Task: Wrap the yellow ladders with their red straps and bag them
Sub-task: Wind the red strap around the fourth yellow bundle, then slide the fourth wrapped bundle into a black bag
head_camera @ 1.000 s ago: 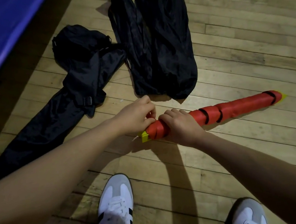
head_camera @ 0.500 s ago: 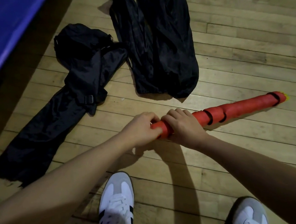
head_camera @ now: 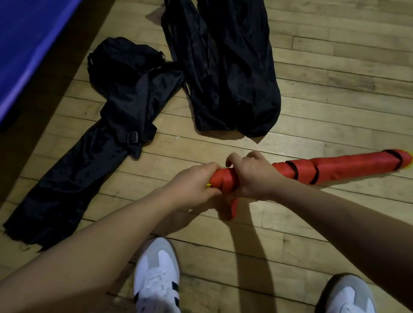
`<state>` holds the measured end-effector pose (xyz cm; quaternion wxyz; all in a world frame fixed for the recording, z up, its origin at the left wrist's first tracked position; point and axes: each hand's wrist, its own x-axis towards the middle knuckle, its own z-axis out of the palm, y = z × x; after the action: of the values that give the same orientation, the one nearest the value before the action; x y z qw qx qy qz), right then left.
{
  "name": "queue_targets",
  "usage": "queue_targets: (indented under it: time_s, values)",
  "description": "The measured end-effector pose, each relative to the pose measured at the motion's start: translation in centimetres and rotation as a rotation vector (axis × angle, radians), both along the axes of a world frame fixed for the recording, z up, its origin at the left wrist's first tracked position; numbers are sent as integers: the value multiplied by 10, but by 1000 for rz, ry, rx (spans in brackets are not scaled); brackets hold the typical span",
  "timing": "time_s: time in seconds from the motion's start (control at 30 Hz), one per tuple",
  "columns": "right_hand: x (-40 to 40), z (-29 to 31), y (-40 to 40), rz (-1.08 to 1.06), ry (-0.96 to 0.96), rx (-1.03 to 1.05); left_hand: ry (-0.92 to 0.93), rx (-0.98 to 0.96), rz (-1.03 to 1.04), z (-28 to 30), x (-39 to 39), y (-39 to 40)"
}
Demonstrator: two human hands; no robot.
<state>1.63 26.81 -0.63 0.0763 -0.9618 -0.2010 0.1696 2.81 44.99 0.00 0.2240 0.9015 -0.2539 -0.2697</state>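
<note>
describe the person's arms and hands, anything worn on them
Both forearms are bare up to the frame edge: no sleeves, watch or gloves show. The left hand and right hand carry no visible rings or bracelets.

Both hands around the red-strapped ladder bundle; two black bags beyond

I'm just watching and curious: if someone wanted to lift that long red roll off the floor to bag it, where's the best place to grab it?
Probably around the bare middle of the red roll, from above, fingers curling under both sides. It lies flat on the wooden floor, long and thin, so a middle hold should balance it. The left hand and right hand already grip its near end.
</note>
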Motion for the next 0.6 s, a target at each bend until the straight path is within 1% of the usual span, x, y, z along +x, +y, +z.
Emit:
queue_targets:
  time_s: [0.17, 0.27, 0.33, 0.4, 0.43, 0.5, 0.6]
  values:
    - [10, -2, 1, -70, 57, -62, 42, 33, -13, -5, 20, -8]
    - [15, -8, 3, -144, 66, -43, 73, 29, 3, -12, 30, -12]
    - [21, -15, 4, -200, 54, -36, 40, 17, 62, -19, 36, -15]
    - [29, -21, 4, -228, 45, -49, -31, 29, 125, -26, 42, -16]
    - [32, -22, 3, -227, 45, -50, -61, 41, 122, -29, 44, -16]
    - [39, -24, 1, -225, 61, -28, -86, 57, 80, -36, 50, -14]
    - [43, -22, -5, -213, 69, 66, -23, 60, 77, -38, 60, -13]
